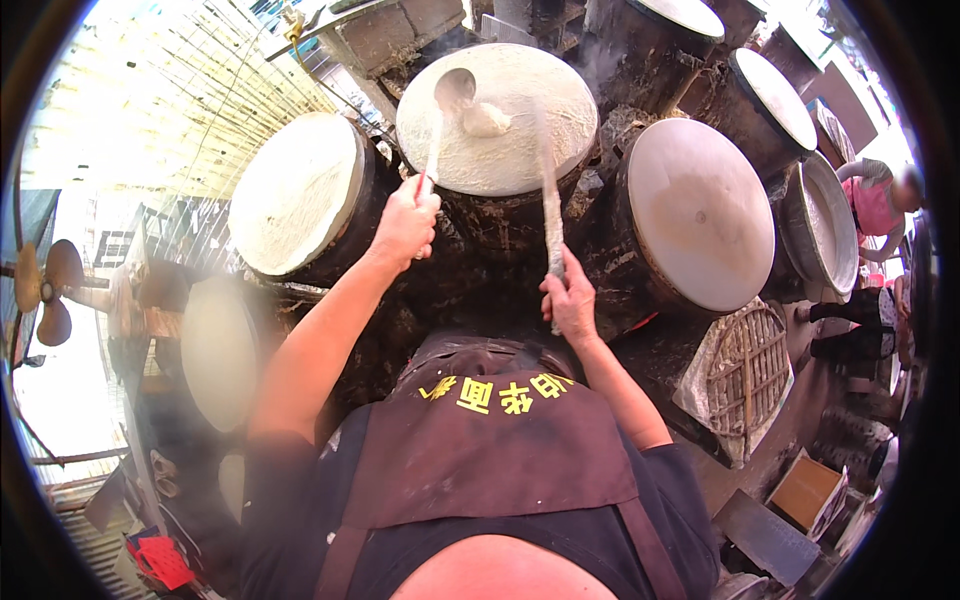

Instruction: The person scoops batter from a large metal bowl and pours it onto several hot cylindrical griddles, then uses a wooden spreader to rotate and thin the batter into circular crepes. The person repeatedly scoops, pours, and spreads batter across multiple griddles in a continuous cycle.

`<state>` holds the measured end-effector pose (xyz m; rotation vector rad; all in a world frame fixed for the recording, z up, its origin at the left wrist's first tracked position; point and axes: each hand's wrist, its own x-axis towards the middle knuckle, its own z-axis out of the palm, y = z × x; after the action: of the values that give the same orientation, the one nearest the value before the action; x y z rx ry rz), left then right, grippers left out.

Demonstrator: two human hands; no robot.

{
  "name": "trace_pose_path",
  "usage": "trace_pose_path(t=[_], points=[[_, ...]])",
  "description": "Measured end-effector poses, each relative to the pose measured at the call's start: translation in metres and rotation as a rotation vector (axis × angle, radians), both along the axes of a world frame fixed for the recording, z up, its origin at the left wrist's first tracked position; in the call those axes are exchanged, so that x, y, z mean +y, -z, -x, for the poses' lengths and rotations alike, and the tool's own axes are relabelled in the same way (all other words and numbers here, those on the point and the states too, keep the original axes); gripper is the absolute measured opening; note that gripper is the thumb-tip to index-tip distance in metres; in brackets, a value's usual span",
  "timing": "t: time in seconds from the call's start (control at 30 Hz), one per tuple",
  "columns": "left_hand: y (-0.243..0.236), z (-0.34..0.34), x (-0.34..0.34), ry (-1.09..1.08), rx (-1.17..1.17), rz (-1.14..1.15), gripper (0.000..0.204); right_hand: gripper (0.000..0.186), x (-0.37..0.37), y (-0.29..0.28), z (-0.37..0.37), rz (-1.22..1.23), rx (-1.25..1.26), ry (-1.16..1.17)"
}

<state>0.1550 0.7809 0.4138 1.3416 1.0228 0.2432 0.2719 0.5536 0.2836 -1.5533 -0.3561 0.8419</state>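
Observation:
My left hand (407,222) is closed around the handle of a ladle (456,86). The ladle's round bowl rests over the far griddle (418,130), beside a lump of pale batter (486,120). A thin, pale layer covers most of that griddle's round top. My right hand (571,298) grips a long, narrow spatula (551,205) crusted with dried batter. Its far end reaches over the right part of the same griddle and is smeared by motion.
Left of the far griddle stands another batter-coated griddle (295,195); a bare grey one (700,215) is at right. More drum stoves (775,98) stand behind. A fan (48,290) is at the left edge. Another person (875,200) is at far right, near a wire rack (745,375).

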Motion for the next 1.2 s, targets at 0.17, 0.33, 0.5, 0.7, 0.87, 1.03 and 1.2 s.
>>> trace_pose_path(t=[0.17, 0.33, 0.5, 0.7, 0.87, 1.03, 1.2], points=[[0.001, -0.024, -0.065, -0.11, -0.27, 0.424, 0.017, 0.059, 0.012, 0.01, 0.048, 0.015, -0.057, -0.189], [-0.012, 0.024, -0.043, -0.274, -0.669, 1.222, 0.008, 0.054, -0.004, 0.003, 0.028, -0.123, -0.835, -0.102], [-0.033, 0.136, -0.072, -0.128, -0.682, 0.939, 0.031, 0.057, -0.014, 0.005, -0.016, 0.181, -0.855, -0.045], [-0.038, 0.215, -0.089, -0.184, -0.651, 1.053, 0.036, 0.06, 0.008, -0.017, 0.014, 0.211, -1.021, -0.398], [-0.043, 0.259, -0.104, -0.269, -0.65, 1.006, 0.039, 0.055, 0.022, -0.001, 0.013, 0.014, -0.955, -0.305], [-0.034, 0.288, -0.117, -0.368, -0.682, 0.99, 0.04, 0.051, 0.041, -0.057, 0.08, -0.025, -0.685, -0.439], [-0.036, 0.299, -0.138, -0.501, -0.738, 0.943, 0.04, 0.054, 0.069, -0.069, 0.095, -0.283, -0.775, -0.679]])
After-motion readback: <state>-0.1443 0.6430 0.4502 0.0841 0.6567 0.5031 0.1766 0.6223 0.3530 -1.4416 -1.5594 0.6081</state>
